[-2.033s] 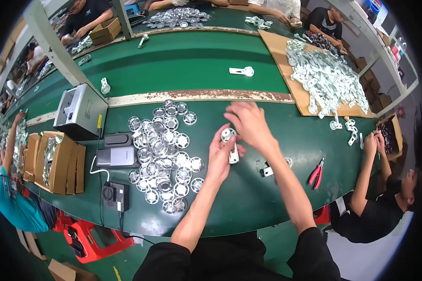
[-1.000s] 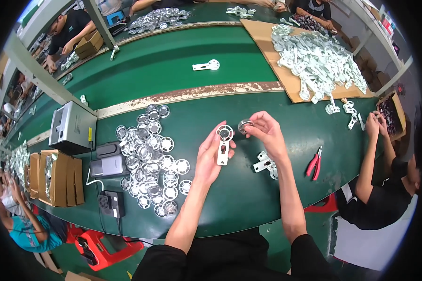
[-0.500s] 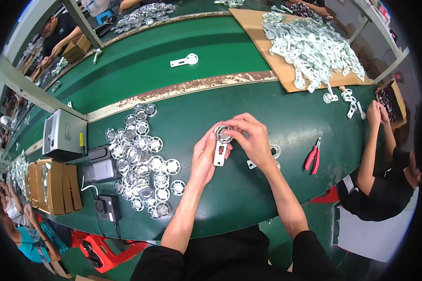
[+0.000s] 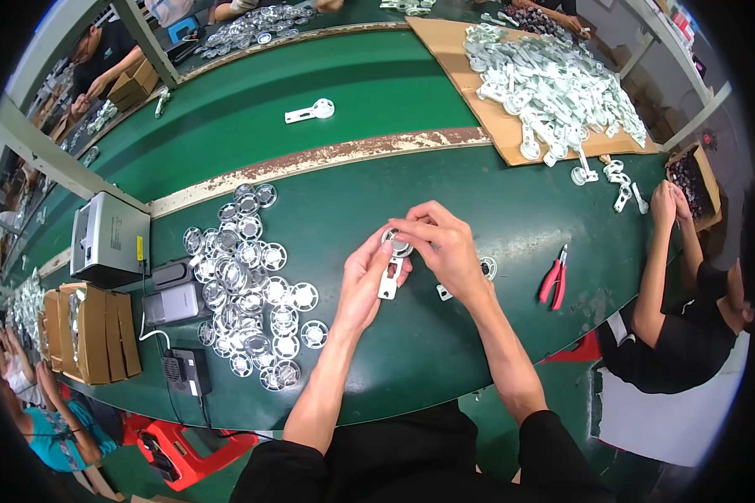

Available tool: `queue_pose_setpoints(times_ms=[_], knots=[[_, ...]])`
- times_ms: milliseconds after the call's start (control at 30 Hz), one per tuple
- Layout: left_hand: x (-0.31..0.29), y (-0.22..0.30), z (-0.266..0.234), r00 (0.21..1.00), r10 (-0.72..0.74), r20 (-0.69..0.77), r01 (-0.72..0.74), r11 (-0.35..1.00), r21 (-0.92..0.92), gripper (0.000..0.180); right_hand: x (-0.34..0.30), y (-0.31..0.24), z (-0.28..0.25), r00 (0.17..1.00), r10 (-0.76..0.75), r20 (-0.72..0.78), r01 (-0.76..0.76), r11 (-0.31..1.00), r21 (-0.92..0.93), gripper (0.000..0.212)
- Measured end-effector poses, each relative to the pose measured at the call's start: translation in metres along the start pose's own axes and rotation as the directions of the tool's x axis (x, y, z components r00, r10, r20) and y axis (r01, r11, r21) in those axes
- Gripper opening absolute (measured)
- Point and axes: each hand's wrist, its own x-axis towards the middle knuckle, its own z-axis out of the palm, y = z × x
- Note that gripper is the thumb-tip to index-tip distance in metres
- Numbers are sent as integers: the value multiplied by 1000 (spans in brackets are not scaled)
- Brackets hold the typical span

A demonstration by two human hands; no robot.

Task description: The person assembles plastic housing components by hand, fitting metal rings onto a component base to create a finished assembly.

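Note:
Between my hands, above the green table, is a white plastic part (image 4: 389, 283) with a round ring head and a slotted flat handle. My left hand (image 4: 366, 273) is closed round its side, the thumb near the ring. The fingers of my right hand (image 4: 445, 248) press on a round silver-and-clear disc (image 4: 401, 244) seated at the ring head; they partly cover it. Another white part (image 4: 486, 268) lies on the table, half hidden behind my right hand. To the left spreads a heap of clear discs with silver centres (image 4: 252, 277).
Red-handled pliers (image 4: 554, 283) lie to the right. White parts are piled on cardboard (image 4: 499, 138) at the far right. One white part (image 4: 310, 111) lies on the green belt (image 4: 226, 138). Grey box (image 4: 113, 239), chargers and cartons (image 4: 101, 335) stand left. A co-worker sits at right.
The single white part on the belt has shifted left. My right fingers have curled further over the disc; both hands stay at nearly the same place. The whole view has shifted slightly.

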Motion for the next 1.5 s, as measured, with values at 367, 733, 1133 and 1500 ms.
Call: queue_pose_setpoints(times_ms=[367,733,1133,1500], knots=[[-1,5,5,994,109,-24,-106,990,98,35,-3,-8,2,937,342,68,-349,918,187,27],[0,-3,0,978,174,-111,-155,974,163,29,-11,0,11,853,482,199,-507,676,535,27],[-1,0,3,981,155,-113,-152,988,32,27,-9,-3,13,856,473,208,-513,730,452,25],[-6,11,5,990,42,-132,-57,992,-115,36,-3,-9,-2,946,211,245,-306,828,470,47]])
